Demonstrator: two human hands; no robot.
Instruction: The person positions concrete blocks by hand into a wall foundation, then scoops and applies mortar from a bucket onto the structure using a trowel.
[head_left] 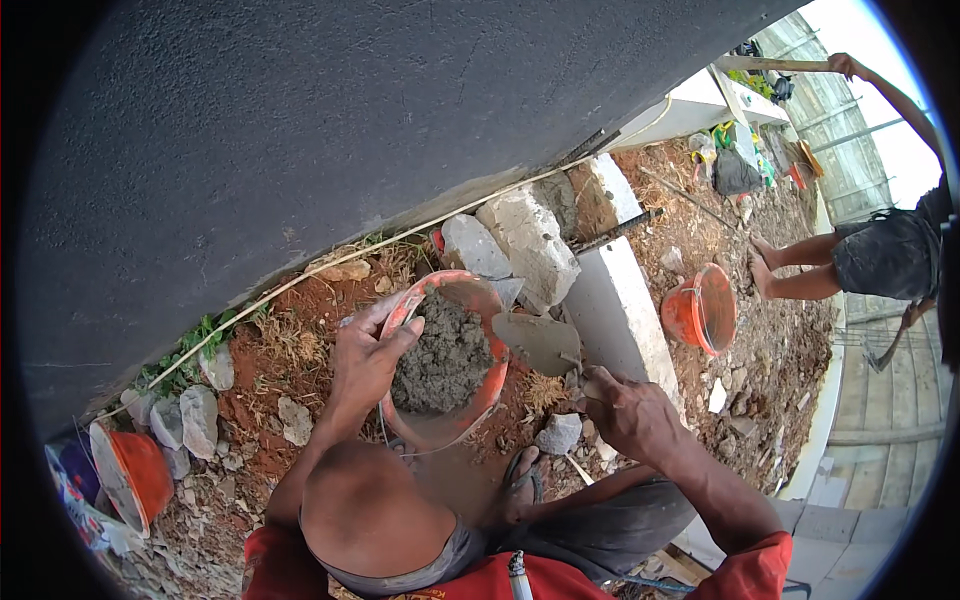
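An orange bucket (497, 378) stands in front of me, tilted toward me, with wet grey mortar (440, 350) inside. My left hand (368, 355) grips its left rim, thumb over the edge and the other fingers partly hidden behind it. My right hand (630, 410) is closed round the handle of a trowel (538, 342). The trowel's grey, mortar-smeared blade lies at the bucket's right rim, close to a pale stone block (530, 250). Whether blade and rim touch, I cannot tell.
A dark wall (300, 130) rises ahead, with a pale cord (330, 265) along its foot. White blocks (625, 310) stand right of the bucket. Another orange bucket (684, 312) sits farther right, near a barefoot person (880, 255) holding a wooden handle. One more bucket (143, 478) lies left among stones.
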